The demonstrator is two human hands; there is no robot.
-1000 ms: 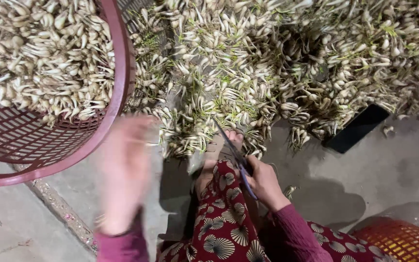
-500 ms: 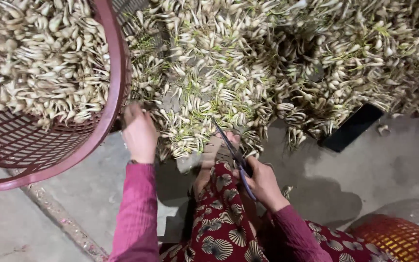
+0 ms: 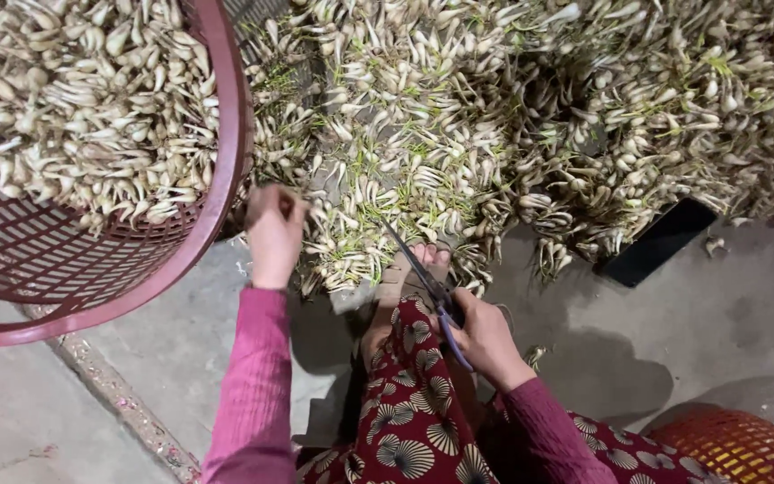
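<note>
At the far left stood a big dark red plastic basket (image 3: 91,278), tilted toward the camera, its upper part filled with pale trimmed bulbs (image 3: 82,99). Its rim nearly touched the left hand (image 3: 272,231), which reached out from a pink ribbed sleeve (image 3: 253,385) to the near edge of the heap. The fingers of that hand were curled together around something small at the heap's edge; whether it was a bulb or a stalk could not be told.

The heap of bulbs (image 3: 494,116), white with green shoots and stringy roots, spread across the concrete floor (image 3: 700,350) from the basket to the right border. A bare foot (image 3: 418,269) poked out at its near edge, below a knee in a dark red fan-patterned cloth (image 3: 409,412).

Just right of the foot, the right hand (image 3: 485,339) was clamped on the blue handles of a pair of scissors (image 3: 423,278), whose blades were closed and pointed up and left toward the heap.

Further right a flat black thing (image 3: 660,242) lay partly under the bulbs, and an orange basket (image 3: 736,444) showed in the bottom right corner.
</note>
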